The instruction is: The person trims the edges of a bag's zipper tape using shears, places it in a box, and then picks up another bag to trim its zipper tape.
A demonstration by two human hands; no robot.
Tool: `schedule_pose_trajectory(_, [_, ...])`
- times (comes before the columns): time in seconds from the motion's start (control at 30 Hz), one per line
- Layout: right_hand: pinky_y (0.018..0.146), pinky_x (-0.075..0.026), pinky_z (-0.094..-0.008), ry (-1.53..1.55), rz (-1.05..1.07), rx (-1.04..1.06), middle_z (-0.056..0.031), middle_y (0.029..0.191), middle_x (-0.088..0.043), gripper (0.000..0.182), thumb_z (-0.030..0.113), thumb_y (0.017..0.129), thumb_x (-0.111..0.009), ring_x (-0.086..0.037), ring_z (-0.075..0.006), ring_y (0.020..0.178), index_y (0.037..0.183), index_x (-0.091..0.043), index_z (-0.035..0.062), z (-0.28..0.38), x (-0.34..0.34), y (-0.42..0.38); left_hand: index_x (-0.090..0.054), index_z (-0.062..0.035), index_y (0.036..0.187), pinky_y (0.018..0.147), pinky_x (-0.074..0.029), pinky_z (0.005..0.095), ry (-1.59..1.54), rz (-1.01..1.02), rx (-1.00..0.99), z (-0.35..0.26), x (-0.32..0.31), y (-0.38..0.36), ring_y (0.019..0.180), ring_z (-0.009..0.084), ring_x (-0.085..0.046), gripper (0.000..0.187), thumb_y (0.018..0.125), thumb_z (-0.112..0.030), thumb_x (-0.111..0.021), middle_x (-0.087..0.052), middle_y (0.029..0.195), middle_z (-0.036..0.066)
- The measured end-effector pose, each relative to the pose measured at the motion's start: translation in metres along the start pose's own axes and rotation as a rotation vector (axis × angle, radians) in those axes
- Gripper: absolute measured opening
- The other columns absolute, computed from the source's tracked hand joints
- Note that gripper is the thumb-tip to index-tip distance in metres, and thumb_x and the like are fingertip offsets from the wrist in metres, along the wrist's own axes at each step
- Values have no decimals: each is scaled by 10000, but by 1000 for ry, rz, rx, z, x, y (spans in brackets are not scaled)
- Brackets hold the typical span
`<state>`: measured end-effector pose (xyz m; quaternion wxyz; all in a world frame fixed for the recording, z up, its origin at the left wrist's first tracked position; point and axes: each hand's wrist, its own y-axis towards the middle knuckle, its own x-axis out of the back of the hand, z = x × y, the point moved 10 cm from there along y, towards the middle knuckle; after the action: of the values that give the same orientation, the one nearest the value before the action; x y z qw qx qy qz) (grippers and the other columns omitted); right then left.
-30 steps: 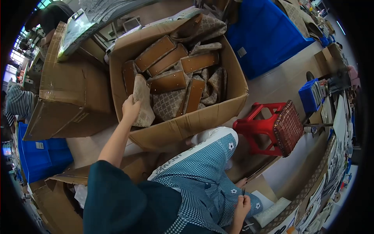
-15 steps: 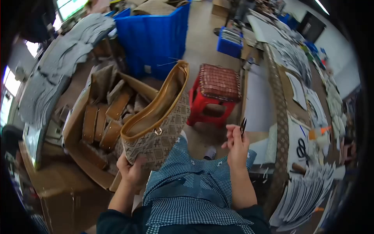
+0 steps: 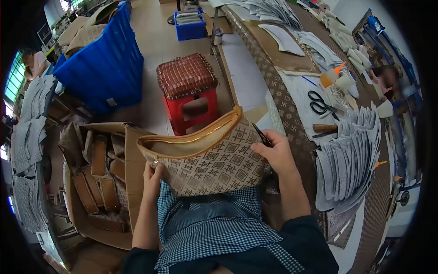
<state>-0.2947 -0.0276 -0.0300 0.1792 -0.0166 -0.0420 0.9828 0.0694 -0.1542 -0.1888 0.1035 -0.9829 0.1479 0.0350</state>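
A beige patterned bag [image 3: 214, 164] with a tan rim and an open zipper hangs in front of my checked apron. At its left end, below the small metal ring, my left hand [image 3: 153, 176] pinches the bag's edge. My right hand [image 3: 276, 153] is closed around small black snips [image 3: 261, 135] at the bag's right end, with the thumb near the fabric. The snips' tips lie by the upper right edge of the bag.
A red stool [image 3: 189, 107] with a woven seat stands ahead. On the left are a cardboard box [image 3: 132, 169] of brown pieces and a blue bin [image 3: 107, 68]. The right-hand table holds scissors [image 3: 319, 104] and grey stacked pieces [image 3: 346, 160]. A person [image 3: 37, 64] is at far left.
The view has turned to the right. The bag has swung from a steep tilt to nearly level before me, and my right hand with the snips has come to its right end.
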Motion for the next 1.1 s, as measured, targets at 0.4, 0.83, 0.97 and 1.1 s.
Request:
schedule_pose_trajectory(0.4, [690,-518,-228,-225,-250,58,-28,898,-701,308,35,800,-780,-610,-57,779,1077,-667,-37,-29,-13,-83,-627,-9,1127,890,-500,324,366,400,-537,-179,-181,-48,1026,232,-635,288,856,-81,-696,-643,1099,116])
schedule_pose_trajectory(0.83, [596,-460,-271,-418,-30,411,-104,783,-585,281,192,884,-678,-575,-161,666,1011,-629,-53,26,-30,-72,-639,19,1105,780,-468,219,51,500,-227,-144,-192,-45,884,72,-575,214,968,-145,-627,-614,997,7])
schedule_pose_trajectory(0.97, [513,-459,-307,-641,37,513,-113,763,-590,253,179,859,-699,-581,-210,583,992,-638,-28,44,-49,-59,-643,19,1114,763,-466,220,6,558,-183,-141,-194,-48,874,72,-572,209,968,-130,-623,-607,980,1])
schedule_pose_trajectory(1.1, [515,-466,-321,-728,82,561,-110,766,-599,256,208,859,-718,-602,-244,597,984,-640,-1,47,-54,-51,-648,19,1114,751,-462,221,-25,542,-185,-138,-194,-50,860,71,-567,208,963,-123,-630,-607,970,1])
